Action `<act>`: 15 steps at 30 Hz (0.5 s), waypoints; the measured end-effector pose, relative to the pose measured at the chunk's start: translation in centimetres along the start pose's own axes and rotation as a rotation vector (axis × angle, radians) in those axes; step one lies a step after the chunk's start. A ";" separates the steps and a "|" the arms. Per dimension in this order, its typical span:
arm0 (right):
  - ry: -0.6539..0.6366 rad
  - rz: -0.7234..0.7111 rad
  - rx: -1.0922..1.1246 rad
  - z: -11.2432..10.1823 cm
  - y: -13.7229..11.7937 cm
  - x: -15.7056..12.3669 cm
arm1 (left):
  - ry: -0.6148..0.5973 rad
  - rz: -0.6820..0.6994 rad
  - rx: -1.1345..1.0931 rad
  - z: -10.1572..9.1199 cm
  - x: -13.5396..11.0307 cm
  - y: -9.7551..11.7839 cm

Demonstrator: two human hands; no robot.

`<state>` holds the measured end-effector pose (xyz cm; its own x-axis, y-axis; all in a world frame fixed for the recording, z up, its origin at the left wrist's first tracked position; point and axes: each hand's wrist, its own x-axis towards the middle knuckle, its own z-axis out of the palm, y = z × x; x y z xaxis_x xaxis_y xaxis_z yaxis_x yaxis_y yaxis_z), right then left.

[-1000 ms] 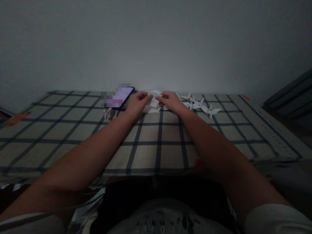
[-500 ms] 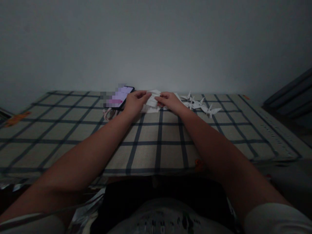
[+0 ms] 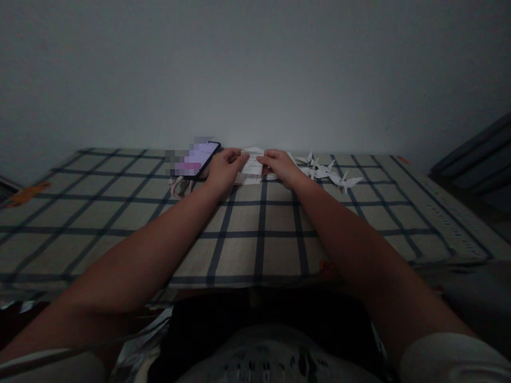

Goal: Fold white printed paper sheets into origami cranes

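Note:
A white sheet of paper [image 3: 252, 166] with faint printed lines is stretched between my two hands at the far side of the table. My left hand [image 3: 227, 166] pinches its left edge between thumb and fingers. On the opposite edge, my right hand [image 3: 280, 166] has a like pinch. Something small and reddish shows under the right fingers, too dark to name. Other paper lies beneath the held sheet. Several folded white paper cranes [image 3: 319, 169] sit to the right of my right hand.
A phone [image 3: 202, 157] with a lit screen leans left of my left hand, with a pinkish stand or cord [image 3: 180, 186] below it. The checked tablecloth [image 3: 239, 250] covers the table up to the grey wall [image 3: 255, 69]. An orange patch [image 3: 30, 194] lies at far left.
The held paper now looks flatter and more evenly spread. My right hand has shifted very slightly, and my left hand a little to the right.

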<state>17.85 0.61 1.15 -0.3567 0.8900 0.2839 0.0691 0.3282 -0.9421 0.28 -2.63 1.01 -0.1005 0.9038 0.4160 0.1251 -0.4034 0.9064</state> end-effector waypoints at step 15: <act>0.077 -0.093 -0.226 -0.3 -0.6 -0.1 | -0.047 -0.014 -0.065 -0.3 0.7 -0.5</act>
<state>18.10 0.41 1.72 -0.2996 0.8712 0.3888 0.2484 0.4647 -0.8499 -0.14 -1.90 0.89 -0.0550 0.9147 0.4004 0.0597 -0.3973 0.9157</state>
